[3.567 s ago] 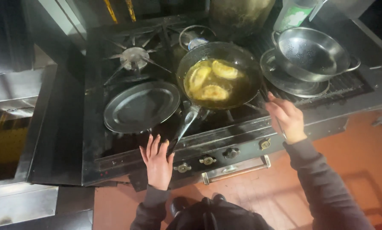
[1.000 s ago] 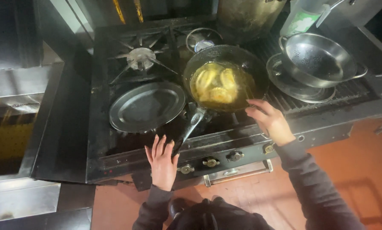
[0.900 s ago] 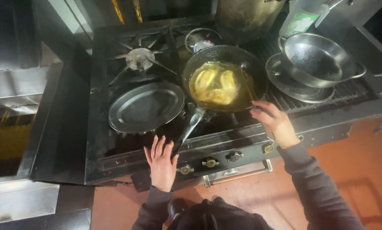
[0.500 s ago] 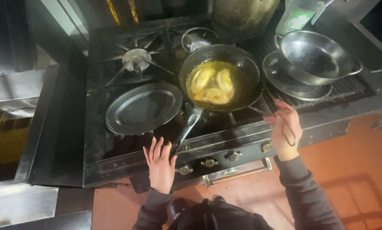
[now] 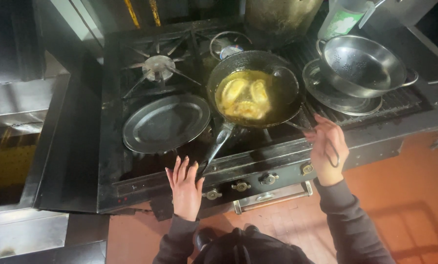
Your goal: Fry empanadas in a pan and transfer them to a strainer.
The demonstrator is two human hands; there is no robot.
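Right hand [image 5: 328, 149] grips wire tool [image 5: 304, 128], pointing up-left into frying pan [image 5: 255, 88]; left hand [image 5: 185, 187] spread.

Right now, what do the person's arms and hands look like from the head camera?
Both hands, left hand and right hand, are bare: no gloves, and no rings or watch that I can make out. Long dark grey sleeves cover both arms to the wrists, the cuffs snug, the fabric plain and unmarked.

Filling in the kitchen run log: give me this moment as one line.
left hand: flat on stove edge | right hand: holding thin utensil | frying pan: pastries in oil
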